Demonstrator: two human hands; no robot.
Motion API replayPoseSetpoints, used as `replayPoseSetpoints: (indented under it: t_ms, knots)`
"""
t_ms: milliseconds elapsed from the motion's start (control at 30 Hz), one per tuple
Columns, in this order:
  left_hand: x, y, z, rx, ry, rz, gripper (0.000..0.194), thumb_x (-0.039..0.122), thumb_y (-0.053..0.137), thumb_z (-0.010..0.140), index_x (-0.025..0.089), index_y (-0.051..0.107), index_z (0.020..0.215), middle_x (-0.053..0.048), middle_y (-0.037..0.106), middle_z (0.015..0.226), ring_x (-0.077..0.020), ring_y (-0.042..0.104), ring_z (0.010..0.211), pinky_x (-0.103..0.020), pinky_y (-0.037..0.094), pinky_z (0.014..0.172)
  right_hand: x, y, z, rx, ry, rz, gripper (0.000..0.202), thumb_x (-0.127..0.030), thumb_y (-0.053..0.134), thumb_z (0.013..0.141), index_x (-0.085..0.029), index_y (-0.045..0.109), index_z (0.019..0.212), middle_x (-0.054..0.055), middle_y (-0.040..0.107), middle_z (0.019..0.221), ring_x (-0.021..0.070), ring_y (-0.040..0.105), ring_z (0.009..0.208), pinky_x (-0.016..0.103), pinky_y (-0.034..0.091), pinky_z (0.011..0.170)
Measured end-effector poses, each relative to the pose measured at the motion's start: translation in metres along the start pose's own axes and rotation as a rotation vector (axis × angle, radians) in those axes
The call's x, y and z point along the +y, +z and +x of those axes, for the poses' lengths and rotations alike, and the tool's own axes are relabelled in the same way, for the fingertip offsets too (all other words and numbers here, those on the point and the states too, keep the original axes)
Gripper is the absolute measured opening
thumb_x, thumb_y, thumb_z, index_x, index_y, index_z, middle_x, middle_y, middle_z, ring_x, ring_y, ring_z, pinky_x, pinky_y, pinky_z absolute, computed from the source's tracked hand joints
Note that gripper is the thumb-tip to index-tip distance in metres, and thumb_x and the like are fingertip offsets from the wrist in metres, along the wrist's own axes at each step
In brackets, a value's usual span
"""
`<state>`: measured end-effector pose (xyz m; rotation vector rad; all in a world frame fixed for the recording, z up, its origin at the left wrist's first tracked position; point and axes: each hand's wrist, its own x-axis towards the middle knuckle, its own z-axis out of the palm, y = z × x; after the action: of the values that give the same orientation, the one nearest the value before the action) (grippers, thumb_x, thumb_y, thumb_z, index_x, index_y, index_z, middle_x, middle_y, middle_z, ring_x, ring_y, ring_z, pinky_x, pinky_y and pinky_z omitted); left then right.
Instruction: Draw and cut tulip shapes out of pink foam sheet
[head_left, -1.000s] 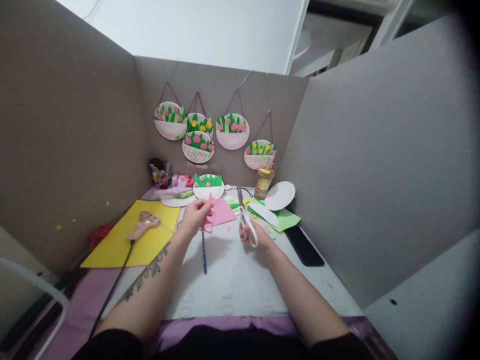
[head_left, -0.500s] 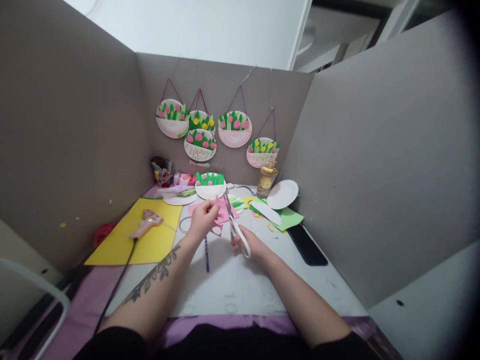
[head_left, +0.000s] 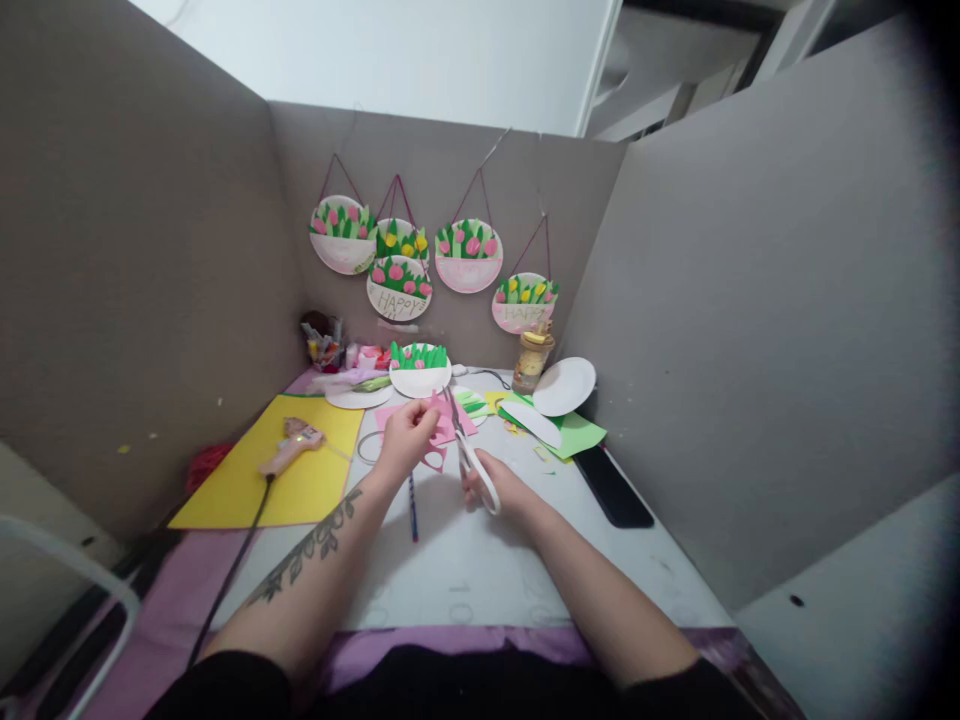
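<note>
My left hand pinches a small piece of pink paper between thumb and fingers. In my right hand is a pair of white-handled scissors, their blades pointing up and away beside the pink piece. Whether the blades touch the paper I cannot tell. Under my left hand lie a larger pink sheet and a pink scrap with a round hole. A dark blue pencil rests on the table below them. Behind my hands stands a paper plate with green paper leaves and pink flowers.
At left, a glue gun lies on a yellow sheet, its cord running toward me. On the right are a phone, green paper, a white plate and a jar. Decorated plates hang on the grey partition.
The view has shifted very slightly. Both hands, the pink piece and the scissors keep nearly the same position.
</note>
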<state>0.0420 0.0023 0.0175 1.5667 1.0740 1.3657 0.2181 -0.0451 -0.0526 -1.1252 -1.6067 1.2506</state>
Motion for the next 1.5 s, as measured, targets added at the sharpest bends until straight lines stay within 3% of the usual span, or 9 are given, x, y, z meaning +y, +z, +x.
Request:
replayPoseSetpoints:
  t_ms: [1333, 1500]
  knots:
    - [-0.0059, 0.0011, 0.0015, -0.019, 0.021, 0.005, 0.022, 0.036, 0.057, 0.075, 0.016, 0.056, 0.065, 0.002, 0.055, 0.056, -0.0104, 0.051, 0.053, -0.019, 0.039, 0.050, 0.0022, -0.0025, 0.0009, 0.000, -0.016, -0.039, 0.020, -0.031, 0.055, 0.076, -0.018, 0.047, 0.090, 0.002, 0.057, 0.075, 0.0138, 0.059, 0.058, 0.024, 0.047, 0.048]
    - [-0.0014, 0.0006, 0.0000, -0.018, 0.007, -0.004, 0.023, 0.037, 0.057, 0.073, 0.016, 0.053, 0.063, 0.003, 0.052, 0.054, -0.0102, 0.050, 0.051, -0.019, 0.038, 0.049, 0.0029, -0.0014, 0.0031, 0.005, 0.054, 0.016, 0.018, -0.026, 0.054, 0.072, -0.019, 0.047, 0.086, -0.001, 0.055, 0.070, 0.0135, 0.058, 0.055, 0.025, 0.048, 0.048]
